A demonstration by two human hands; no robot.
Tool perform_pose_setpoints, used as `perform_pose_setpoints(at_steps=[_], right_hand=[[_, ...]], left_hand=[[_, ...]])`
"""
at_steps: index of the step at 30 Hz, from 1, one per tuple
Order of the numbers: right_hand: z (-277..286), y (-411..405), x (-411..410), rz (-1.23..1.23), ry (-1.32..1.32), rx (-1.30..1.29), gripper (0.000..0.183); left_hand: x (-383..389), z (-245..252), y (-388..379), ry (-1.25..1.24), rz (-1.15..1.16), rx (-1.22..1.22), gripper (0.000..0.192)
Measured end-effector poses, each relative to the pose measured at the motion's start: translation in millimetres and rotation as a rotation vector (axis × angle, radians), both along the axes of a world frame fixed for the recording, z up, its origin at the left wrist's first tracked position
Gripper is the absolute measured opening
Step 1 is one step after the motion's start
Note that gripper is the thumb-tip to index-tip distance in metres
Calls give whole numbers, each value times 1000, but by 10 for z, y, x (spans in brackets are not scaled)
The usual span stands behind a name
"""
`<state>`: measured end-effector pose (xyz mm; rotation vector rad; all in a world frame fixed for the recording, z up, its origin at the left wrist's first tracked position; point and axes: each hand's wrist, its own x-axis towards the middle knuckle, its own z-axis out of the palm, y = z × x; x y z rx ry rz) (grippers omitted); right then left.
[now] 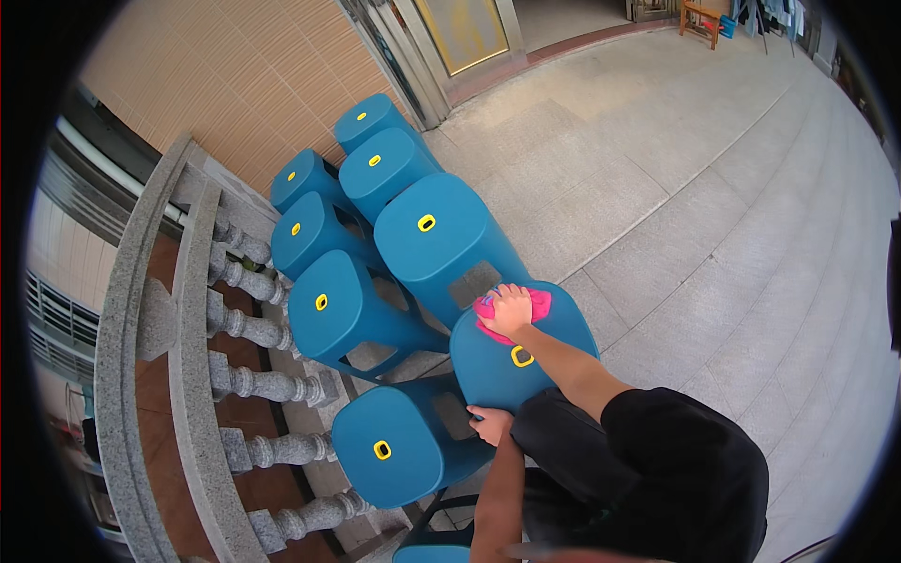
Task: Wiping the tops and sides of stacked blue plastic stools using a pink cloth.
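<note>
Directly before me stands a blue plastic stool [493, 373] with a yellow-rimmed hole in its seat. My right hand [508, 311] presses a bunched pink cloth [540, 305] onto the seat's far part, its fingers closed over the cloth. At the near left edge of the same seat, my left hand [490, 424] grips the rim. Close to that hand is another blue stool [387, 429]. A larger-looking blue stool [436, 246] stands just beyond the cloth, partly overlapped by the stool I touch.
Several more matching stools [327, 324] stand in rows towards the tiled wall [246, 63]. A granite balustrade [190, 352] runs along the left. Grey paving [669, 232] extends to the right. Near the doorway at the top stands a small wooden bench [699, 21].
</note>
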<state>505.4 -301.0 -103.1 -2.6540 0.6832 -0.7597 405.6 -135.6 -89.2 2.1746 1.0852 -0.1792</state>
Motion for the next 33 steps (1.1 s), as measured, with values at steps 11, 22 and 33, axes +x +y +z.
perform_pose_setpoints(at_steps=[11,22,33], right_hand=[[28,-54,231,17,-147,-45,33],[61,-329,-668,341,308,163,50],[-7,-49,-1971,173,113,33,37]], left_hand=[[10,-38,12,-1,12,1,69],[-26,-99,8,-33,-1,13,70],[-25,-91,-16,-66,13,-4,69]])
